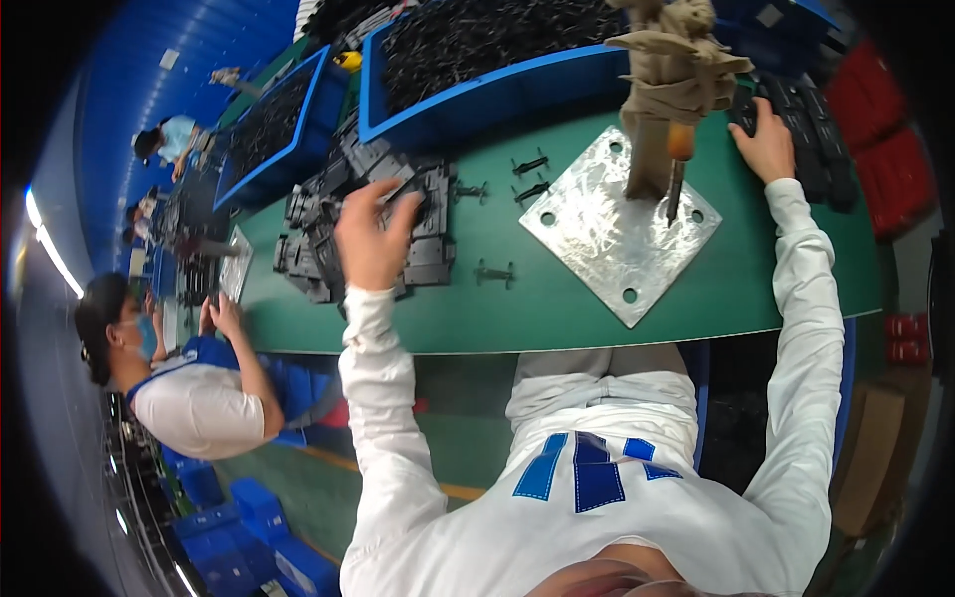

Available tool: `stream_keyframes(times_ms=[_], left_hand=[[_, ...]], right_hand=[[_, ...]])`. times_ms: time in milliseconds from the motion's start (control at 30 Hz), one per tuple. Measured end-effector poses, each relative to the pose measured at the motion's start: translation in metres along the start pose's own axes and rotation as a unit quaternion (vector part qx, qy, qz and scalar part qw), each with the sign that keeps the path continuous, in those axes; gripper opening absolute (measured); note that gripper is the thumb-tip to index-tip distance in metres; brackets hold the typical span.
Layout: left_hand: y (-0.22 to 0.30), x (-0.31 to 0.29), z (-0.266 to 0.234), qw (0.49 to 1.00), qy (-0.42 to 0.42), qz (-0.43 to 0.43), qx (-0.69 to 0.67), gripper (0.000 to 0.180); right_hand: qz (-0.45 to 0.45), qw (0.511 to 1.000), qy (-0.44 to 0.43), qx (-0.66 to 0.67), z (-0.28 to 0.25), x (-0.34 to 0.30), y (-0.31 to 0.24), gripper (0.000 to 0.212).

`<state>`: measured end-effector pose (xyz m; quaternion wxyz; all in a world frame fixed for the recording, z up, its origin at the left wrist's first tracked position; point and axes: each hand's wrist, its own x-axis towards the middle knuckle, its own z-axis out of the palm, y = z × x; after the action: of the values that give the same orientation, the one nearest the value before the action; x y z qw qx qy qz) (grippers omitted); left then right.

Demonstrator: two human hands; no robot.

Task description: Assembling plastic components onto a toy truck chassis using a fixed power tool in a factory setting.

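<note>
My left hand [373, 237] is open, thumb and fingers apart, over a pile of black plastic housings [428, 249] on the green table. Whether its fingertips touch them I cannot tell. At the far right, my right hand [768, 147] has thumb and fingers around the end of a black plastic part [743, 105], beside a row of similar long black parts [818, 139]. Between my hands stands a post wrapped in tan cloth [681, 65] on a square metal plate [607, 244]. A pointed tool with an orange handle [680, 142] hangs against the post, tip down.
Small black brackets [494, 274] lie between the pile and the plate. Blue bins [477, 92] full of small black pieces line the back. Red boxes [890, 184] stand beyond the right edge. A masked co-worker [194, 398] sits at the left, hands at the table.
</note>
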<state>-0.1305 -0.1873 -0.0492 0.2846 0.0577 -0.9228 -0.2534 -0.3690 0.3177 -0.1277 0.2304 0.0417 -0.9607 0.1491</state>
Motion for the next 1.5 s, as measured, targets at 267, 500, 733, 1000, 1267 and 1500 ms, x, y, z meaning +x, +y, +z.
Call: stream_keyframes(times_ms=[267, 500, 733, 1000, 1267, 1500], left_hand=[[0.058, 0.019, 0.092, 0.967, -0.245, 0.052, -0.04, 0.029], [0.05, 0.016, 0.096, 0.963, -0.266, -0.004, -0.036, 0.024], [0.092, -0.026, 0.076, 0.979, -0.16, 0.005, -0.125, 0.016], [0.133, -0.086, 0.034, 0.946, -0.108, -0.019, -0.305, 0.029], [0.135, -0.11, 0.02, 0.932, -0.124, -0.007, -0.34, 0.035], [0.132, -0.112, 0.02, 0.917, -0.14, -0.012, -0.373, 0.033]], right_hand=[[0.122, 0.933, 0.01, 0.337, -0.062, -0.041, 0.005, 0.056], [0.319, 0.632, -0.15, 0.69, -0.149, -0.158, -0.029, 0.048], [0.279, 0.493, -0.255, 0.783, -0.146, -0.25, -0.046, 0.038], [0.305, 0.525, -0.296, 0.737, -0.156, -0.256, -0.103, 0.05], [0.312, 0.476, -0.311, 0.761, -0.151, -0.258, -0.13, 0.067], [0.272, 0.497, -0.317, 0.761, -0.149, -0.261, -0.153, 0.092]])
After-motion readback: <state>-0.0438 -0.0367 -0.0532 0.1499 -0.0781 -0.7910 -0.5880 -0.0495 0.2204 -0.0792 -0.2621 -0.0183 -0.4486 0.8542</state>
